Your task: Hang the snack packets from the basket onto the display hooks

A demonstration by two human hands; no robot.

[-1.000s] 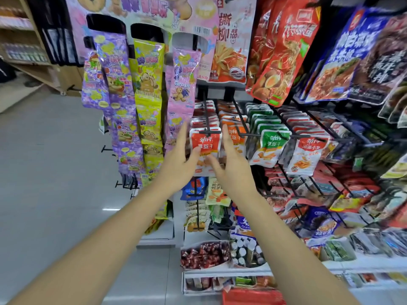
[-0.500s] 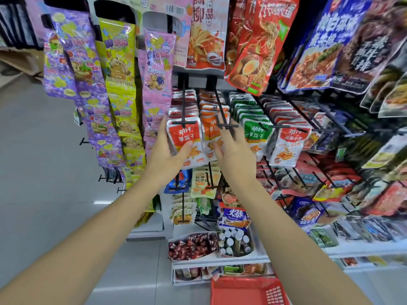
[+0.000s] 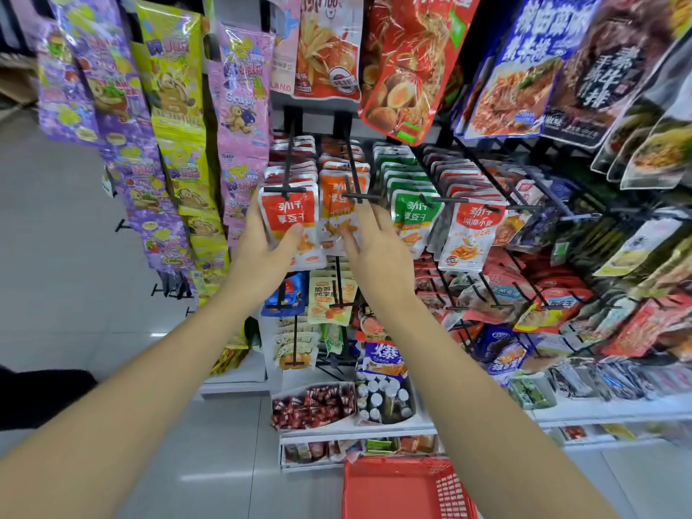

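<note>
The left hand (image 3: 262, 252) pinches the red packet (image 3: 290, 215), thumb across its front; the packet looks hung on its hook (image 3: 285, 189). The right hand (image 3: 378, 249) hovers with fingers loose and apart by the orange packet (image 3: 339, 198). The basket (image 3: 453, 492) below seems empty, though only part shows, so probably little is left.

glossy foil packets (image 3: 288, 222), red plastic basket (image 3: 397, 488)

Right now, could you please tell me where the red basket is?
In the head view, the red basket is at the bottom edge, slightly right of centre, just below the lowest shelf of the display.
</note>
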